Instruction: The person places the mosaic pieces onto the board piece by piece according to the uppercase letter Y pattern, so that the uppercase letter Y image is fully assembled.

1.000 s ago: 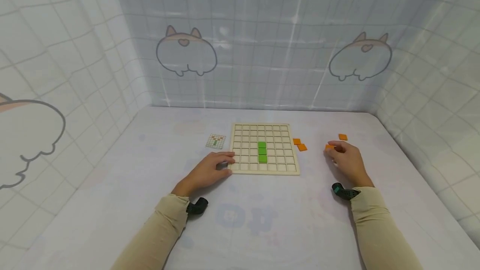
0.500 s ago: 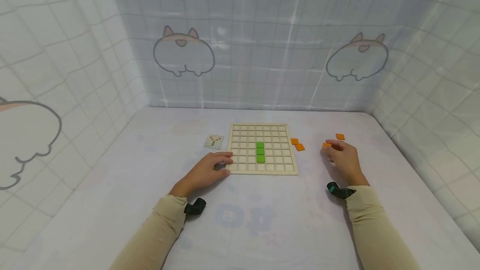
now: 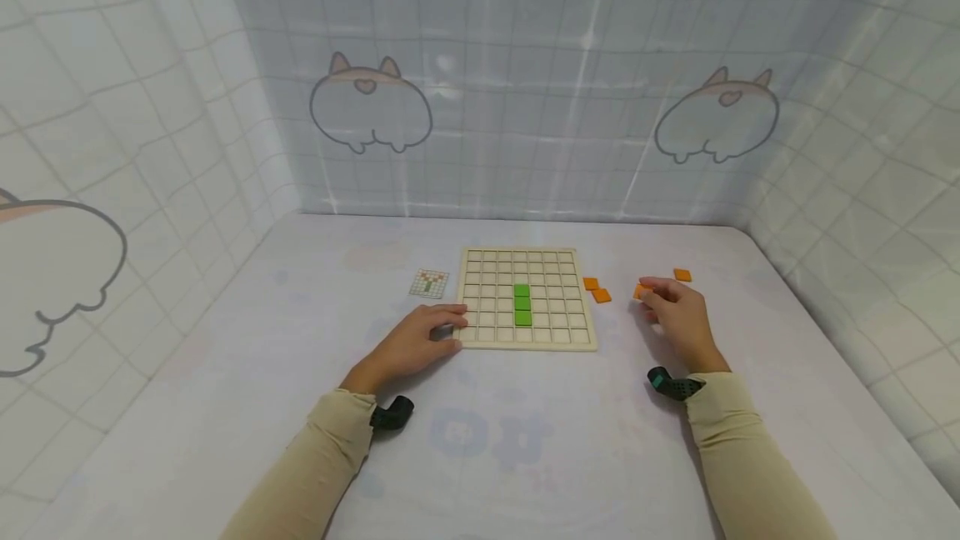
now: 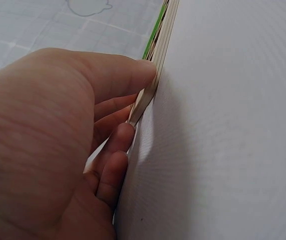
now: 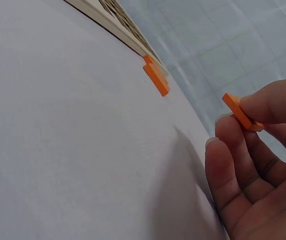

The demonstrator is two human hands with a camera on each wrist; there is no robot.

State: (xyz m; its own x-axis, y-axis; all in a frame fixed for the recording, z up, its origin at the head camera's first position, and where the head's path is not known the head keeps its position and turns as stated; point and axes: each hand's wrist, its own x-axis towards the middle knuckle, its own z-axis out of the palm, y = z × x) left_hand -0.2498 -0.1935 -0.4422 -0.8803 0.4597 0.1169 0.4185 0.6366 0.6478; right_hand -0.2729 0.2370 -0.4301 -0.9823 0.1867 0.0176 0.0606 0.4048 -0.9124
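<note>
My left hand [image 3: 420, 340] rests at the near left corner of a pale gridded board [image 3: 487, 329], fingertips along its left rim. In the left wrist view the thumb [image 4: 120, 80] lies against the board's edge. Three green tiles [image 3: 522, 304] form a column in the board's grid. To the right, my right hand [image 3: 681, 315] pinches an orange square tile [image 5: 237, 111] between thumb and fingers, raised above the table in the right wrist view. Two orange tiles [image 3: 602, 296] lie close by the board's right edge. Another orange tile [image 3: 682, 275] lies beyond the right hand.
A small card [image 3: 430, 283] printed with a grid and coloured squares lies left of the board. The white table [image 3: 480, 440] is bounded by a tiled-pattern backdrop [image 3: 510, 148] at the back and sides.
My right hand has moved left toward the board, carrying the orange tile in its pinch. The left hand stays at the board's corner, and the board and other tiles keep their places.
</note>
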